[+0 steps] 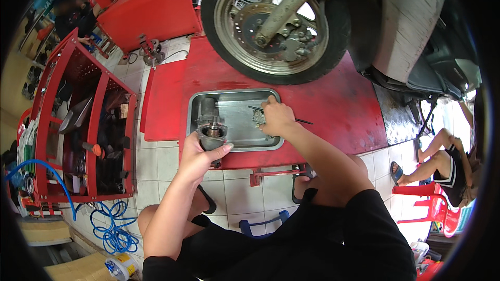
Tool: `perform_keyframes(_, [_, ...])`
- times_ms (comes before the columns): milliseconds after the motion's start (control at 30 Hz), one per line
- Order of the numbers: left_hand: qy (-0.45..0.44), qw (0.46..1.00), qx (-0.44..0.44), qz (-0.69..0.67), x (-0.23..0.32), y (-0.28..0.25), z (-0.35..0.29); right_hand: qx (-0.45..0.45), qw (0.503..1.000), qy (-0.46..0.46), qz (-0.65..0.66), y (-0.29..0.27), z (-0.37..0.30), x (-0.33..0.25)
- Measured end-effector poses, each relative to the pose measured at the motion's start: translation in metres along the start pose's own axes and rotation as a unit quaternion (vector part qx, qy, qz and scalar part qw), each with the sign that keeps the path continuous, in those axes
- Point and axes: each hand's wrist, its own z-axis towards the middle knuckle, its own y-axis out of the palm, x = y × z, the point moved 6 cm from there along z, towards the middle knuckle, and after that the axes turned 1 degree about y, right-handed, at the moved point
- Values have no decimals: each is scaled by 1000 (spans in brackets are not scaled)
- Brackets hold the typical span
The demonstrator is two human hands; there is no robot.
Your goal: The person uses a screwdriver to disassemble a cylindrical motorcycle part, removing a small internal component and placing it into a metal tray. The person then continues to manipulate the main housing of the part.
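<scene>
My left hand (200, 157) is wrapped round a grey metal housing (212, 131) with a shaft standing up in its round opening. It is held over the near left corner of a shallow metal tray (234, 148). Another grey cylindrical part (209, 106) lies in the tray just beyond it. My right hand (278, 118) reaches over the tray's right side, its fingers bent down among small silvery metal pieces (258, 117). A thin dark rod (303, 122) passes beneath that hand and sticks out on both sides. The fingertips' grip is partly hidden.
The tray rests on a red platform (333, 109), below a scooter's front wheel (276, 26). A red tool cart (94, 125) and coiled blue hose (112, 229) are at left. A small blue stool (265, 222) stands near my legs. Another person (448, 164) sits at right.
</scene>
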Motion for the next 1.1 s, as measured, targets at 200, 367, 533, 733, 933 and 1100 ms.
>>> perform_keyframes(200, [59,998,7,30,-1,-3,-6,121,989,-68,49,-20,-6,-13])
perform_keyframes(367, [180,972,0,149,12,3,-13,29,884,-196,424,-69,-47,-54])
perform_keyframes(533, [221,938,-35,264,23,22,-24,86,867,-315,377,-88,-99,-77])
perform_keyframes(733, [271,910,-50,309,15,35,-29,137,853,-352,359,-81,-115,-78])
perform_keyframes(933, [294,889,-46,349,11,40,-33,81,862,-311,393,-75,-121,-76])
perform_keyframes(1100, [266,904,-63,330,1,41,-34,75,852,-337,394,-68,-123,-76])
